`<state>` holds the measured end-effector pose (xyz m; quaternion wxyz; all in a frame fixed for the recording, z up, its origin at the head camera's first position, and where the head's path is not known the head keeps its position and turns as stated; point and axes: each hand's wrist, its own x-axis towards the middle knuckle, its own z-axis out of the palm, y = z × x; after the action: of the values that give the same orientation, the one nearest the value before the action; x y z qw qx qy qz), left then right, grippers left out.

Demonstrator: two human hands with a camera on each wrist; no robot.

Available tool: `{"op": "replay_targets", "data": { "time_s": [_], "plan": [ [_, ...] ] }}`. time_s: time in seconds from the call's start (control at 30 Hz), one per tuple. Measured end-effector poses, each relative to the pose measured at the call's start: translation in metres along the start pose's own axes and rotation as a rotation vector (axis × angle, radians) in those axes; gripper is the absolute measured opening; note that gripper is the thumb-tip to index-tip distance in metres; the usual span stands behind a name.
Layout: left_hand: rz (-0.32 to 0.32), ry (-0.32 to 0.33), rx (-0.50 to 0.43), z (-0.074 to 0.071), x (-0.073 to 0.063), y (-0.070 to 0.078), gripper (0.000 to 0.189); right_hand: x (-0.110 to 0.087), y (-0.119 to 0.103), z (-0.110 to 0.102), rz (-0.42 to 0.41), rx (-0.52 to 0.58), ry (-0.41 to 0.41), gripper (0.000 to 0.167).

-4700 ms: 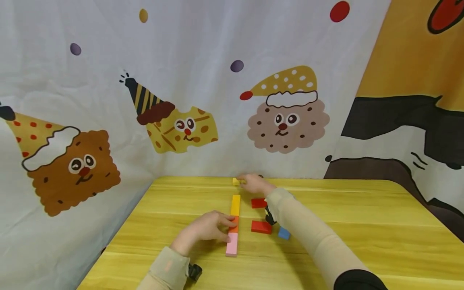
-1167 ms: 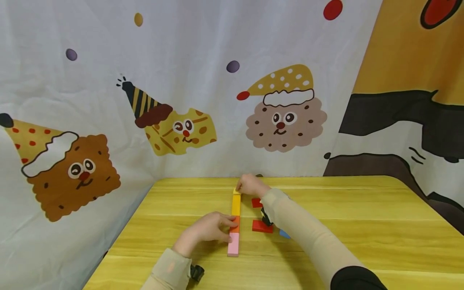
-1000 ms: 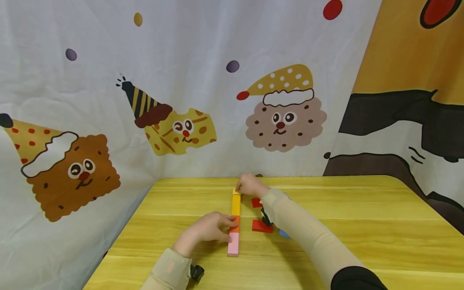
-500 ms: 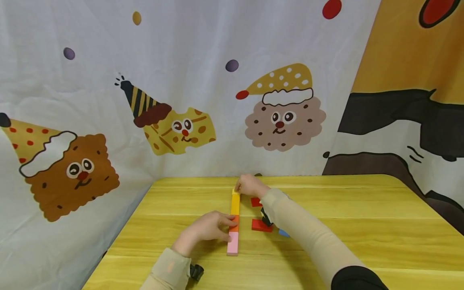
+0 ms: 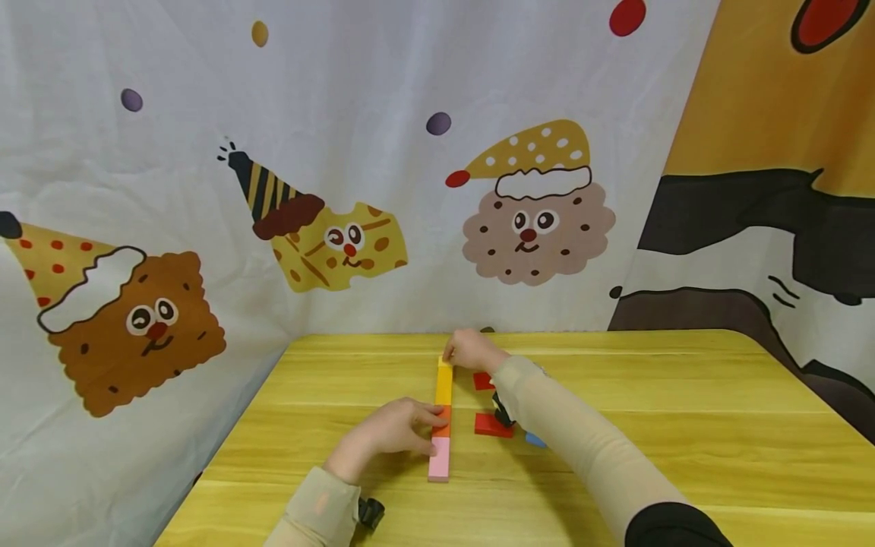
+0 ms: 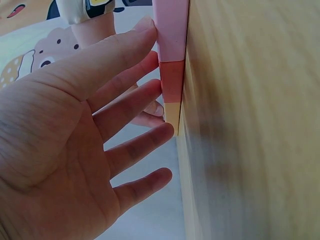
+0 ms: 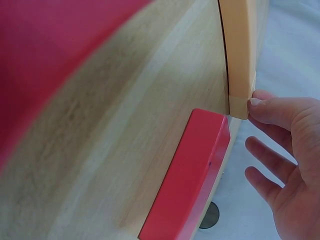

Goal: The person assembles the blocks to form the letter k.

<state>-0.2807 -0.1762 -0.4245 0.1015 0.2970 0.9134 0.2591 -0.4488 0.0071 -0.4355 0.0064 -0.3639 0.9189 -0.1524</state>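
In the head view a straight row of blocks runs away along the table: a pink block [image 5: 440,462], an orange block [image 5: 443,431], a yellow-orange block [image 5: 443,386] and a small yellow block [image 5: 443,362] at the far end. My left hand [image 5: 391,427] lies along the row's left side, thumb at the pink block, fingers extended across the orange one. The left wrist view shows those fingers [image 6: 135,147] spread, tips against the blocks' side. My right hand [image 5: 473,349] pinches the small yellow block between thumb and index finger, its end against the yellow-orange block.
Right of the row lie two red blocks, a nearer red block [image 5: 494,425] and a farther red block [image 5: 482,381] partly behind the right wrist. A blue block [image 5: 535,440] is mostly hidden under the right forearm. A printed cloth [image 5: 383,311] hangs behind the table [image 5: 683,425].
Since the oldest frame my right hand has drawn the small yellow block nearer, from a gap beyond the row to its far end. Over the last second both hands have kept almost still.
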Motion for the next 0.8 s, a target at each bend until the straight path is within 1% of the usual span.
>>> {"op": "replay_targets", "data": {
  "time_s": [0.17, 0.4, 0.8],
  "plan": [
    [0.008, 0.003, -0.001, 0.0001, -0.0002, -0.001, 0.047, 0.0003, -0.0003, 0.0001, -0.002, -0.022, -0.002, 0.008],
    [0.001, 0.002, -0.002, 0.0008, 0.0004, -0.0023, 0.047, -0.0016, -0.0033, -0.001, 0.001, -0.024, 0.005, 0.008],
    [0.009, 0.006, -0.002, 0.001, 0.0004, -0.0026, 0.047, -0.0031, -0.0047, -0.0014, -0.009, -0.038, 0.014, 0.008]
  ]
}}
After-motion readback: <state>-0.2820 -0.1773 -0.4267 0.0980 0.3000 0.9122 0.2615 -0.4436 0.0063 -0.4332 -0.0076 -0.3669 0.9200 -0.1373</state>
